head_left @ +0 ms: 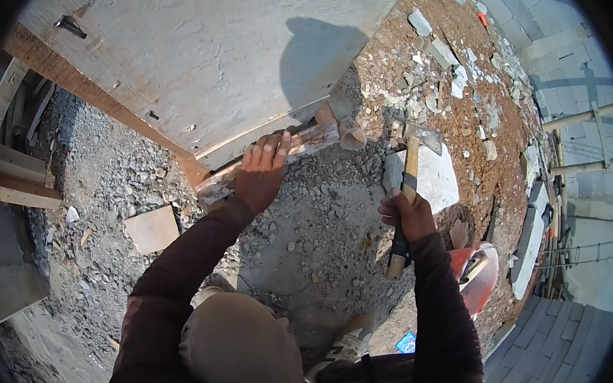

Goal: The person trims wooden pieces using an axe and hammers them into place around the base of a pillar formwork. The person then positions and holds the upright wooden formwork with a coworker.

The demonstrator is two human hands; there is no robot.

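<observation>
My left hand point(261, 171) rests on a rough wooden board point(313, 140), its fingers reaching over the far edge. This board lies along the bottom edge of a large pale panel point(210, 47). My right hand point(409, 214) is wrapped round the handle of a hammer or hatchet point(409, 172), whose metal head points away from me above a pale stone block point(437, 179). Black wrapping covers part of the wooden handle. The tool is apart from the board. Near the board's right end sits a small rounded brownish piece point(353, 135).
Gravel and rubble point(304, 227) cover the ground. A square tile point(152, 229) lies at left, near wooden planks point(22, 194). At right are a red and white container point(474, 277), broken slabs and a grey block wall point(590, 243). A blue packet point(406, 343) lies low down.
</observation>
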